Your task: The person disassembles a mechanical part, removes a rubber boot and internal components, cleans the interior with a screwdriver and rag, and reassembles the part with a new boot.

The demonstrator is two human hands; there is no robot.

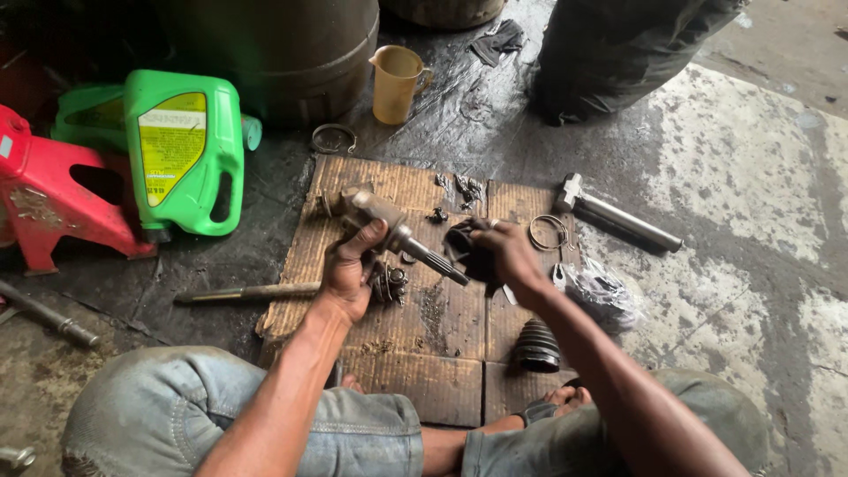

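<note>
Holding the splined axle shaft [397,231] in your left hand [346,272], grip wrapped tight, lets your right hand [508,256], pinching a greasy black rag [466,252], reach its tip over the cardboard [442,371].

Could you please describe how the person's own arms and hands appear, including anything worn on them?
Both arms are bare to above the elbow, with no sleeves in view. The left hand and right hand wear no gloves, watch or rings, and both show dark greasy smudges.
</note>
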